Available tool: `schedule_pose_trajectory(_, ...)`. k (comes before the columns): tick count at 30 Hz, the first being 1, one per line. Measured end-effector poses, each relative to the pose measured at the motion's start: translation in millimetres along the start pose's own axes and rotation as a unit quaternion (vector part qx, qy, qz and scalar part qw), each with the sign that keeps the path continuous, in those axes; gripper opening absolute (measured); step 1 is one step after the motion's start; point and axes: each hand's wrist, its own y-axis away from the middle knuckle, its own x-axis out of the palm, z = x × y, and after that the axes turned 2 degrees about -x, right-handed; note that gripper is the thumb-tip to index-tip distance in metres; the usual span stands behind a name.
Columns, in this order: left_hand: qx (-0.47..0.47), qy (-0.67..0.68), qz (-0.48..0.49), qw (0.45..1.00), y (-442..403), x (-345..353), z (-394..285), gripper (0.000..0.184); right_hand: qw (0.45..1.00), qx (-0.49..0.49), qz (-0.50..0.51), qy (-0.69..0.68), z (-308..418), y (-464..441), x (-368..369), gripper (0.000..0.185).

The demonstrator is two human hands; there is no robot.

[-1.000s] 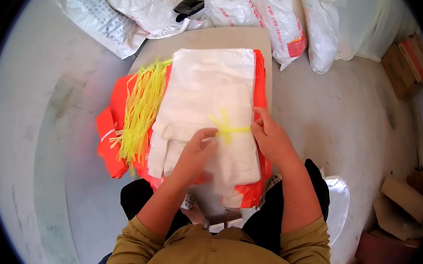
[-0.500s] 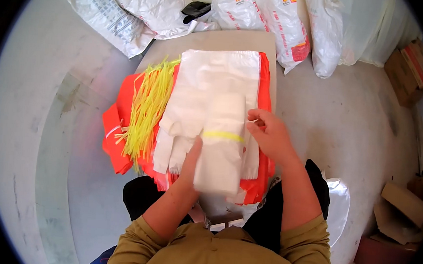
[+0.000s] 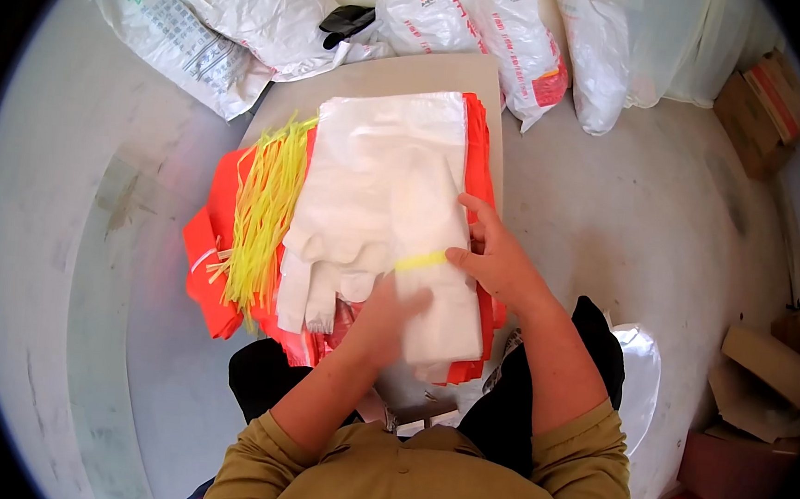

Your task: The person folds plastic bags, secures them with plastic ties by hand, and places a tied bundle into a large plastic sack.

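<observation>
"What does the head view show of the bundle?"
"A long, pale, folded bundle (image 3: 446,318), soft and slightly creased, banded by a yellow tie (image 3: 421,260). It lies tilted on flat white bags (image 3: 378,165), over red ones."
"And the hands?"
"The right hand (image 3: 503,264) has thumb and forefinger parted at its right edge, thumb by the tie. The left hand (image 3: 390,318) blurs at its left edge. I can't tell whether either grips."
</observation>
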Motion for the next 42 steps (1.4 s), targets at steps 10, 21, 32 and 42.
schedule_pose_trajectory(10,0.027,-0.031,0.005,0.999,8,8,-2,0.06,0.992,-0.074,0.012,-0.101,-28,-5,6,0.095)
schedule_pose_trajectory(21,0.029,-0.097,0.031,0.994,21,16,1,0.066,0.976,-0.095,-0.093,-0.171,-37,-23,3,0.08)
schedule_pose_trajectory(32,-0.027,-0.251,0.011,0.968,50,8,27,0.056,0.968,-0.048,-0.143,-0.201,-29,-36,-6,0.061)
schedule_pose_trajectory(42,-0.104,0.062,0.024,0.992,65,21,25,0.047,0.957,-0.105,-0.184,0.199,-27,15,-20,0.067)
